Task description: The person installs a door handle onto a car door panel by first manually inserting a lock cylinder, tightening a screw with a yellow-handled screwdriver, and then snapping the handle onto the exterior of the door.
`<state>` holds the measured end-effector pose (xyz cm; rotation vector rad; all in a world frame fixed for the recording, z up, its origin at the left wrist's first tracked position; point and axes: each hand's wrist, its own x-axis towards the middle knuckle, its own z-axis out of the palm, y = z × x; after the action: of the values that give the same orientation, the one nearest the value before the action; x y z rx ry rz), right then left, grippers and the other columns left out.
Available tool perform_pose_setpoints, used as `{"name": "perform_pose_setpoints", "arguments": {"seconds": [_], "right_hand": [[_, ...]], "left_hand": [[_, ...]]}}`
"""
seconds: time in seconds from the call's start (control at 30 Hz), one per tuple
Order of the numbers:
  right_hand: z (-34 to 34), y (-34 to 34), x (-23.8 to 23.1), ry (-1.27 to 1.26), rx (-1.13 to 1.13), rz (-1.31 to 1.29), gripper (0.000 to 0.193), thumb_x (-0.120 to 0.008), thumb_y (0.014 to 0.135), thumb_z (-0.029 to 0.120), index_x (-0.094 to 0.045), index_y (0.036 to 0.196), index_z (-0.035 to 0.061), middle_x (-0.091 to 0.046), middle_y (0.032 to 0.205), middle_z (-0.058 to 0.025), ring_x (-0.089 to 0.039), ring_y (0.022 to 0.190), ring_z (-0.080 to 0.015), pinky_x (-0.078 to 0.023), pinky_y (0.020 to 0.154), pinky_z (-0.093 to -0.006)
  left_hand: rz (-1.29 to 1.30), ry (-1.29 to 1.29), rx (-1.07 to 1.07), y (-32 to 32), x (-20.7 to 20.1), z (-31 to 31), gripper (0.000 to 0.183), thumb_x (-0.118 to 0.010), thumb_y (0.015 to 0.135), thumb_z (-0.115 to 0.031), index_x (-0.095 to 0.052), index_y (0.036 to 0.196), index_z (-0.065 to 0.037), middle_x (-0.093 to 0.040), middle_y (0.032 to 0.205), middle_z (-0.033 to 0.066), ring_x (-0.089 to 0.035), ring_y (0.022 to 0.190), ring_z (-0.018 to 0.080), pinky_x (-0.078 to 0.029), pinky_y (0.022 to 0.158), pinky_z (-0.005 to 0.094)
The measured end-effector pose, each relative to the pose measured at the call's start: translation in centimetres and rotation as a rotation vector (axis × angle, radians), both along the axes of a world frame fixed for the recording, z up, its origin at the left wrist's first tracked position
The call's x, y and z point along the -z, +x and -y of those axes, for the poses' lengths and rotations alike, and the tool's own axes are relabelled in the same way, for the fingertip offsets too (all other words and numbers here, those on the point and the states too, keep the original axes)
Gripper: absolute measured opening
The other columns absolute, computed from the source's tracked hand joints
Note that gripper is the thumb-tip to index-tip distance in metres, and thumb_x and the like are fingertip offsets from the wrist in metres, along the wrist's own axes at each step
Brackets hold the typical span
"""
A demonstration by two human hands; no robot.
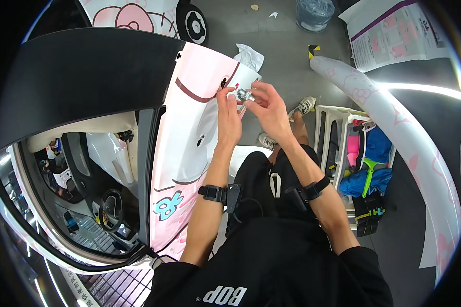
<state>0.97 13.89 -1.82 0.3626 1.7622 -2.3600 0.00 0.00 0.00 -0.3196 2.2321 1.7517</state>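
In front of me, beside the pink and white car door, both my hands are raised close together. My right hand pinches a small silver metal part between thumb and fingers. Just left of that part is my left hand, its thumb and index finger drawn together; what lies between them is too small to make out. A small red piece shows above the left fingertips. Near the left index finger, the door skin has a dark opening, and a second dark opening sits lower down.
The black car roof and an open window frame lie left. To my right stands a white cart holding blue cloths and a green squeegee. A long patterned panel curves beyond it. A bin is farther off.
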Motion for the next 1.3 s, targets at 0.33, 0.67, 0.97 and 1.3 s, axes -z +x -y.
{"name": "perform_pose_setpoints", "arguments": {"seconds": [0.33, 0.67, 0.97, 1.3], "right_hand": [[1.3, 0.1, -0.8, 0.348, 0.034, -0.286, 0.051, -0.07, 0.085, -0.002, -0.054, 0.134, 0.0024, -0.07, 0.124, -0.0092, -0.067, 0.107, -0.0201, -0.053, 0.096, -0.0331], [2.7, 1.0, 2.1, -0.363, 0.154, 0.119, 0.051, -0.068, 0.09, -0.002, -0.052, 0.138, -0.0055, -0.06, 0.133, -0.0135, -0.06, 0.117, -0.0177, -0.052, 0.096, -0.0308], [2.4, 0.1, 2.2, -0.509, 0.065, 0.159, 0.035, -0.063, 0.097, 0.006, -0.061, 0.13, -0.0032, -0.069, 0.114, -0.0081, -0.066, 0.098, -0.0128, -0.054, 0.087, -0.0277], [2.6, -2.8, 1.8, -0.215, -0.02, 0.164, 0.034, -0.067, 0.096, 0.013, -0.062, 0.124, -0.0057, -0.072, 0.1, -0.0092, -0.066, 0.084, -0.0118, -0.055, 0.075, -0.0272]], "left_hand": [[-0.151, -0.118, 0.062, -0.2, 1.2, 0.5, 0.038, -0.038, 0.108, -0.028, -0.055, 0.105, 0.005, -0.019, 0.161, 0.0318, -0.039, 0.138, 0.0401, -0.042, 0.101, 0.0422], [-0.17, -0.06, 0.045, 0.1, 1.8, 0.8, 0.029, -0.043, 0.101, -0.017, -0.05, 0.116, 0.006, -0.017, 0.159, 0.0355, -0.049, 0.125, 0.0368, -0.045, 0.097, 0.0407], [-0.214, -0.233, 0.108, 0.0, 0.9, 0.0, 0.034, -0.041, 0.103, -0.017, -0.049, 0.125, 0.007, -0.021, 0.159, 0.0321, -0.029, 0.145, 0.0423, -0.026, 0.117, 0.0449], [-0.196, -0.081, -0.027, 0.2, 0.4, -0.9, 0.053, -0.035, 0.107, -0.027, -0.025, 0.149, 0.002, -0.05, 0.13, 0.0267, -0.057, 0.11, 0.0306, -0.046, 0.095, 0.0401]]}}
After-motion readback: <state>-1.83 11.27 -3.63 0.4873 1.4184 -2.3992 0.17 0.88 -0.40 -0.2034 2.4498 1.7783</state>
